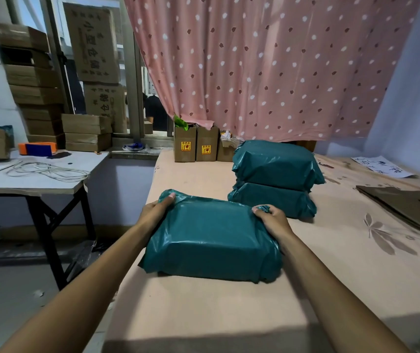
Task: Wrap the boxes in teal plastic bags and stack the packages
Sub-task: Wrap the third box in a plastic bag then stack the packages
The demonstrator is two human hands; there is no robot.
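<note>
Your teal-wrapped package [211, 240] lies flat on the peach, leaf-patterned bench [203, 307], close in front of you and a little left of its middle. The plastic is pulled fairly smooth over the top, with loose folds bunched at the corners and along the near edge.

Your left hand [156, 208] rests on the far left corner, thumb pressed down on the gathered plastic there, fingers wrapped around the side. Your right hand [270, 217] is closed on a crumpled tuft of plastic at the far right corner, pinching it between thumb and fingers. Both forearms reach in from the bottom of the view.

Just beyond the package, to the right, two finished teal packages [276, 177] sit stacked one on top of the other, the upper one slightly skewed over the lower.

Farther back, against the pink dotted curtain [267, 67], stand upright small brown cartons [196, 146] with yellow labels. A flattened piece of cardboard [405, 205] lies at the right edge of the bench, and a sheet of paper [382, 166] with handwriting lies behind it.

To your left stands a separate white folding table [33, 179] carrying a coiled white cable [48, 170] and an orange and blue object [38, 148], with stacked cardboard boxes [38, 85] behind it.
</note>
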